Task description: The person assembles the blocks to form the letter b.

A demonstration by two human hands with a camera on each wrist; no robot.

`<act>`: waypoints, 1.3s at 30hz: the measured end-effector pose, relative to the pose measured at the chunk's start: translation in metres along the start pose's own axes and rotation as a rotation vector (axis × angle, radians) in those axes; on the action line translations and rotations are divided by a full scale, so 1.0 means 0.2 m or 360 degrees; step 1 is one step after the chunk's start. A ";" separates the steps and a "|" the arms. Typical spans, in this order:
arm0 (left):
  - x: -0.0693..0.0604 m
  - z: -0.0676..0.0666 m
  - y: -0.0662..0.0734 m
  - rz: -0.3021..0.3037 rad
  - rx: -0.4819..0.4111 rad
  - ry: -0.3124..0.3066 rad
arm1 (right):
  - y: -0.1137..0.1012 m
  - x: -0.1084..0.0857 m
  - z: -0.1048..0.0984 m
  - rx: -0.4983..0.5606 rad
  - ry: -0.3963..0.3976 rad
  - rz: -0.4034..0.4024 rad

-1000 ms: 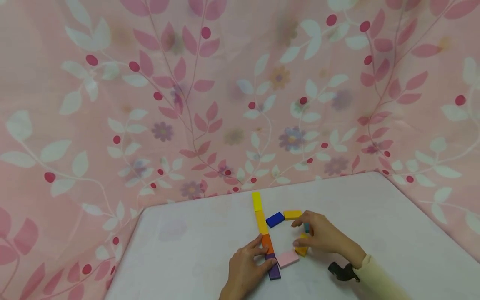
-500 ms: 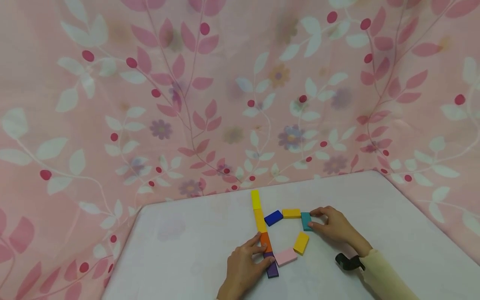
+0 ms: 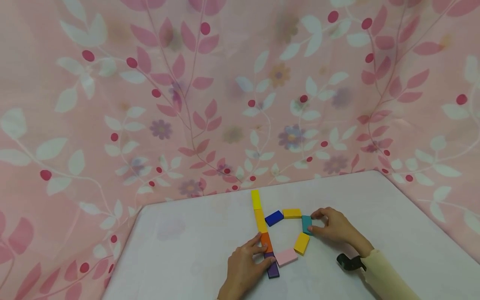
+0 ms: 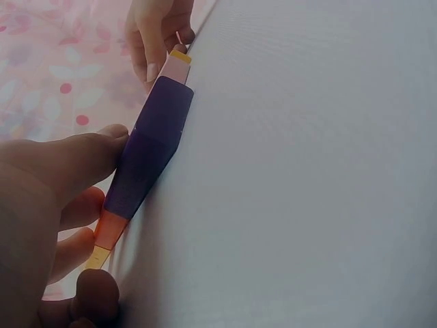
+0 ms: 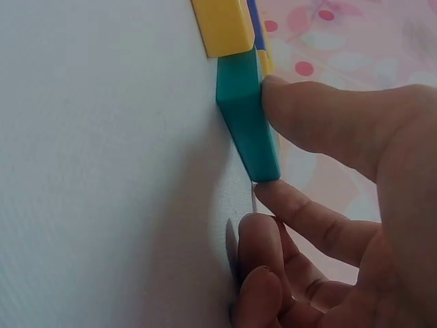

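Note:
In the head view, my right hand (image 3: 334, 227) pinches a teal block (image 3: 306, 223) at the right of a curve of flat rectangular blocks. Its thumb lies against the block's face in the right wrist view, and the index fingertip meets one end. The curve also has a blue block (image 3: 274, 218), a yellow block (image 3: 291, 213), a nearer yellow block (image 3: 301, 243) and a pink block (image 3: 286, 257). My left hand (image 3: 244, 268) rests on a straight row, with its thumb on the purple block (image 3: 273, 271) and fingers on the orange block (image 3: 266, 240).
The row continues away from me with an amber block (image 3: 260, 221) and a bright yellow block (image 3: 256, 199). A black curved object (image 3: 349, 262) sits by the right wrist. Pink floral cloth (image 3: 232, 104) hangs behind the white table (image 3: 180, 250).
My right hand has moved from over the curve to its right side. The teal block has slid slightly nearer, against the nearer yellow block. My left hand keeps its place on the row.

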State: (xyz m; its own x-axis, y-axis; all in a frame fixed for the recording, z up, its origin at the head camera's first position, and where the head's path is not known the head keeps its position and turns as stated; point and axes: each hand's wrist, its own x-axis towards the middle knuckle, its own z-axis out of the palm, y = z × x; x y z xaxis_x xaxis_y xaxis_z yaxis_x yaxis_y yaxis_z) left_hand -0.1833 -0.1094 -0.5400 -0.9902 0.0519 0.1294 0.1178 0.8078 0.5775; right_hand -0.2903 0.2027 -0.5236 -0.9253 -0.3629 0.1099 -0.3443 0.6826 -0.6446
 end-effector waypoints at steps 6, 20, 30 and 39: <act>0.00 0.00 -0.01 0.0027 0.0003 0.0027 | 0.00 0.00 0.00 0.0014 -0.0021 0.0009; 0.00 0.00 -0.01 0.0036 -0.0035 -0.0009 | 0.02 0.01 0.02 0.0034 -0.0050 0.0020; 0.01 -0.01 -0.01 0.0053 -0.0051 -0.0021 | 0.04 0.01 0.03 -0.0001 0.0006 0.0042; 0.01 -0.01 -0.01 0.0029 -0.0057 -0.0034 | 0.05 0.01 0.02 0.0093 -0.0028 0.0014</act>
State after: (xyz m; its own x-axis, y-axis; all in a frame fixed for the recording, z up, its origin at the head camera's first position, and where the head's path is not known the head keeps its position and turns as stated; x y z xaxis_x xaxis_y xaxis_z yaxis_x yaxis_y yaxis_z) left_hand -0.1856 -0.1112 -0.5391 -0.9892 0.0792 0.1234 0.1381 0.7851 0.6038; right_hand -0.2939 0.2059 -0.5326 -0.9251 -0.3687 0.0910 -0.3260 0.6479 -0.6885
